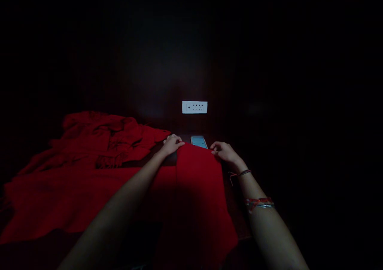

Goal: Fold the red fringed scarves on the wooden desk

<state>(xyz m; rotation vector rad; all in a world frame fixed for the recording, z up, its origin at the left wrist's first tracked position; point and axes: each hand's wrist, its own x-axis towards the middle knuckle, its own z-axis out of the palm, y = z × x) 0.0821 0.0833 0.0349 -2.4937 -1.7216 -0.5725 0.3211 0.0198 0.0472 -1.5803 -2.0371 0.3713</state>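
A long red cloth [200, 182], perhaps a scarf, lies lengthwise in front of me with a smooth, flat panel. At its far left corner, my left hand [173, 143] pinches the edge between thumb and fingers. My right hand [225, 152] grips the far right corner in the same way, a cord and bracelets on that arm. Between the hands, just past the cloth's far edge, lies a phone [199, 141] with its screen lit. To the left the red fabric spreads out flat, its near part deep in shadow.
A crumpled pile of red fringed cloth [110, 138] sits at the left. A white wall socket [194, 107] is set in the dark wall behind the phone. Most of the surroundings are too dark to make out.
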